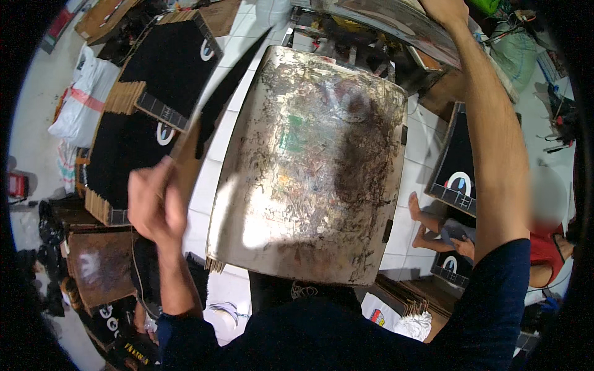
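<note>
My left hand (154, 201), blurred at the left, is closed on a long thin board (195, 117) seen nearly edge-on, pale along its edge with a dark side, slanting up toward the top. My right hand (448, 12) reaches to the top right and grips a raised flat frame (396, 28), its fingers partly hidden. Between my arms lies a worn, paint-stained platen (309, 185), with nothing laid on its visible surface.
Stacks of black printed panels (117, 154) line the left; more panels (451, 173) lie at right near a seated person (547, 260). A stained board (102, 269), white sacks (80, 105), a green sack (513, 62) and tiled floor (417, 154) surround the platen.
</note>
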### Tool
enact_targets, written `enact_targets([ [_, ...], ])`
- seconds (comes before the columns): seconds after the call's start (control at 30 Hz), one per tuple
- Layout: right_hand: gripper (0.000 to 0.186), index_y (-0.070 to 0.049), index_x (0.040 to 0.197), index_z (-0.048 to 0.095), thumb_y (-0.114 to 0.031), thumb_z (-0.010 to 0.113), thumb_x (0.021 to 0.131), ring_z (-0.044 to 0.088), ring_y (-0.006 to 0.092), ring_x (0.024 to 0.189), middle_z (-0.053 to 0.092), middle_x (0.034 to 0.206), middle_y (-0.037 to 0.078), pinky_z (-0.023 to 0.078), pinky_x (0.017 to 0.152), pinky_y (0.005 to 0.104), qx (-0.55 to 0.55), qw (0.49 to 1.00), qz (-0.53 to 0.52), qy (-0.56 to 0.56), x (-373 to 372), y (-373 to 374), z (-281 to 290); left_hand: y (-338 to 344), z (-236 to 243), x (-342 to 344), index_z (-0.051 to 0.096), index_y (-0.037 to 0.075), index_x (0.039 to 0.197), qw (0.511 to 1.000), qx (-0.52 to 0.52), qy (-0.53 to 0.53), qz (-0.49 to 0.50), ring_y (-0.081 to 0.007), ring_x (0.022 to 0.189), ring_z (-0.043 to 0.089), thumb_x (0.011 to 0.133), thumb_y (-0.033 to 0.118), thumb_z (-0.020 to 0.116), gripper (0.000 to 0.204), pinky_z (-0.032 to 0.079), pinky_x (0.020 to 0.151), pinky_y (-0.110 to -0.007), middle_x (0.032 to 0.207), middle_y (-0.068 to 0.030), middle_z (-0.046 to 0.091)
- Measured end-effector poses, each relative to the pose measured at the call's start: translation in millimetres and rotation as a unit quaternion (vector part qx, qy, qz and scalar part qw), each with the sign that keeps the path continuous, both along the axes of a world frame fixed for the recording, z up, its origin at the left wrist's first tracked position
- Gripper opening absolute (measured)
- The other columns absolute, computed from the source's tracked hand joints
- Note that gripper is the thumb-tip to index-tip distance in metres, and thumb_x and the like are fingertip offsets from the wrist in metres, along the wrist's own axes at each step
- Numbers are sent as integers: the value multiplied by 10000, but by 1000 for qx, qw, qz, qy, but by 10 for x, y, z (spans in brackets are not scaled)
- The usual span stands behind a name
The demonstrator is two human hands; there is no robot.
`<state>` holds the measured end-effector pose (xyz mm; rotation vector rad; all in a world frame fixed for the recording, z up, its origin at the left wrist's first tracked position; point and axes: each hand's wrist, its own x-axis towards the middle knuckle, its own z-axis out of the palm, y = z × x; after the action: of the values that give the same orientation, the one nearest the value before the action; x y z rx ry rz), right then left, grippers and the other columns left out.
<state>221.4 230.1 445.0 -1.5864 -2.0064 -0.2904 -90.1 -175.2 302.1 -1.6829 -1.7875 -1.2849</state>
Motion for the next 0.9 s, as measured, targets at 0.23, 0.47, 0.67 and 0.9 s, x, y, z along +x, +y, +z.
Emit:
enact_targets([
  [0.23,896,-55,1038,800,-879,600,748,737,387,1006,757,1010,255,569,912,474,21,1000,16,-7,58,79,-18,-739,-694,2162,744,-5,1169,913,-176,-9,-369,-254,1030,588,869,167,673,352,444,810,-388,1196,-103,672],
  [0.47,926,-46,1092,789,-883,598,746,734,393,1016,754,1031,260,567,922,480,14,1000,4,-21,41,113,0,-493,-1951,2832,723,10,1112,860,-309,-66,-401,-338,1166,584,954,251,656,296,459,963,-460,1136,-143,661],
  [0.67,902,-48,1078,791,-869,616,748,734,397,1004,754,1027,257,571,905,484,26,999,-8,-23,24,99,7,-862,-2506,394,648,-42,1242,949,-278,-99,114,-477,1154,583,859,258,760,499,443,1020,-583,1246,-287,628],
  [0.9,848,-68,1069,798,-841,638,758,736,395,984,758,1007,244,571,885,482,18,1000,1,-15,-18,44,43,-1608,-2685,-1153,634,-53,763,827,-309,-345,318,-181,634,476,1070,524,483,671,411,624,-436,627,-86,568],
])
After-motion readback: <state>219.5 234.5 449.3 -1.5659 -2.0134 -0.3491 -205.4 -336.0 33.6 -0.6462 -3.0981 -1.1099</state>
